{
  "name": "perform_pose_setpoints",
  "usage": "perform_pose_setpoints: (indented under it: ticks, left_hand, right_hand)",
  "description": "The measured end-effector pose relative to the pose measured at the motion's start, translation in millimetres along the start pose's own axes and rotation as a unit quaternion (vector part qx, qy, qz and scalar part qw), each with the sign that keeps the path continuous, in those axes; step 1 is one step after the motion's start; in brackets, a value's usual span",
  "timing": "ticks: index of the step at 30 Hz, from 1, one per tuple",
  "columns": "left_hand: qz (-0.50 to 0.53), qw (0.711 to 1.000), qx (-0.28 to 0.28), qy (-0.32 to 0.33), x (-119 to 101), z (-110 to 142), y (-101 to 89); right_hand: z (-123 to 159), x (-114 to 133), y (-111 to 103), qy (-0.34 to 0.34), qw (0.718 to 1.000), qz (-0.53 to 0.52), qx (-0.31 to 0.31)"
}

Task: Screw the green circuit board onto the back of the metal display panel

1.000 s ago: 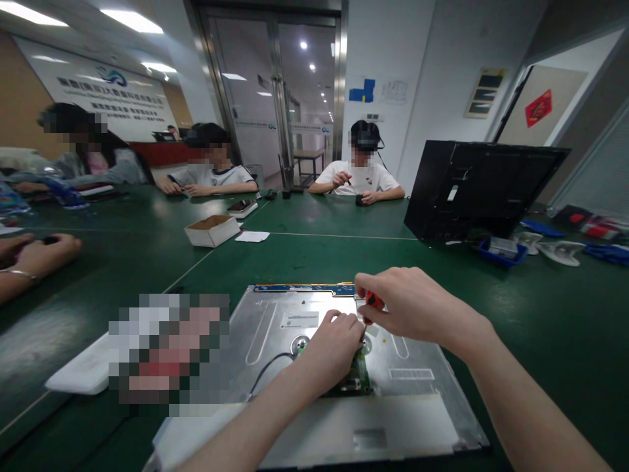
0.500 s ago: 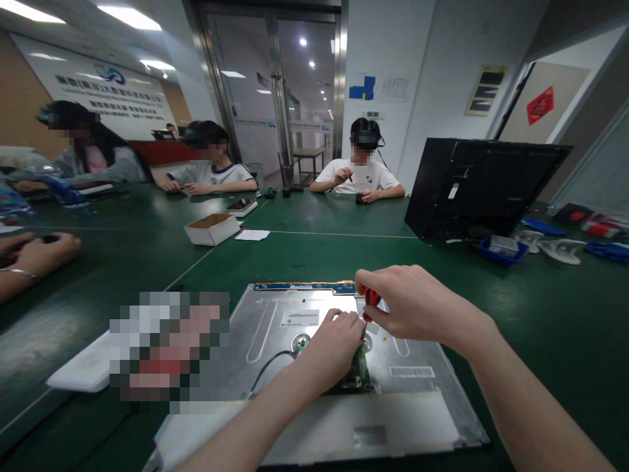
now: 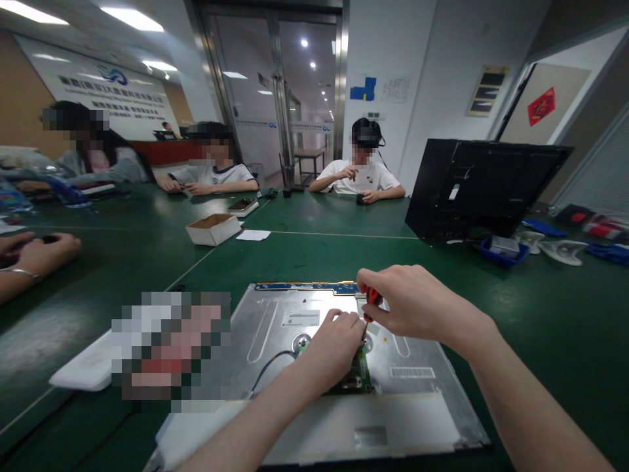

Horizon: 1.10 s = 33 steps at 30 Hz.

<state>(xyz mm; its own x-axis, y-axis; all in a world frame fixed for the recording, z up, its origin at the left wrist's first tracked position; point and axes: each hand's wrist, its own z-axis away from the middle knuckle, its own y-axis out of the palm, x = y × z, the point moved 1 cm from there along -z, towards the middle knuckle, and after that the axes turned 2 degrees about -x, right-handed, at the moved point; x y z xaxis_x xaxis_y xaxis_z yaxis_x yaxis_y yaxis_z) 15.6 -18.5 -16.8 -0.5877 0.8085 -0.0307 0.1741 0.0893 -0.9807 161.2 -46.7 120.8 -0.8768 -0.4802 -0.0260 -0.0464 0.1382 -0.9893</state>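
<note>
A bare silver display panel [image 3: 417, 354] lies flat in front of me, with a green circuit board [image 3: 362, 377] near its middle. My right hand [image 3: 400, 298] is closed around a red and black screwdriver [image 3: 372, 298], handle up and shaft pointing down toward the board. My left hand [image 3: 339, 334] rests over the board, its fingers bent together beside the shaft. Whatever those fingers pinch is hidden, and so is the screwdriver's tip. A black cable [image 3: 265, 367] curves from under my left hand across the panel. Along the far edge runs a blue circuit strip [image 3: 304, 287].
Left of the panel sits a white object [image 3: 81, 367], partly blurred out. Farther off are a small open box [image 3: 213, 229], a black monitor housing [image 3: 472, 190] and a blue tray [image 3: 504, 251]. Another person's hands [image 3: 52, 252] reach in at left; several people sit around the green table [image 3: 314, 252].
My two hands and the screwdriver keep nearly the same pose over the board. The view has shifted very slightly.
</note>
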Motion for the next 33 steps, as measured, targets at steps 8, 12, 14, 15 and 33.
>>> perform_pose_setpoints:
  ticks: [8,12,14,15,33]
  left_hand:
    - [-0.002,1.0,0.007,-0.007,-1.1,0.8,-2.5]
    - [0.007,1.0,-0.002,-0.005,0.3,0.3,1.2]
    - [0.005,1.0,-0.004,-0.006,0.7,0.2,1.9]
    - [0.002,1.0,-0.003,-0.007,0.6,0.1,1.8]
    - [0.002,1.0,-0.022,-0.015,-1.1,-0.3,-0.1]
  right_hand:
    - [-3.0,-0.4,-0.5,0.038,0.998,0.053,-0.003]
    - [0.6,-2.3,-0.6,0.018,1.0,0.004,-0.009]
    - [1.8,-3.0,-0.3,0.004,1.0,-0.023,-0.005]
    - [1.8,-3.3,-0.1,0.002,1.0,-0.027,-0.003]
    - [-0.3,-3.5,0.3,0.0,1.0,-0.026,0.008]
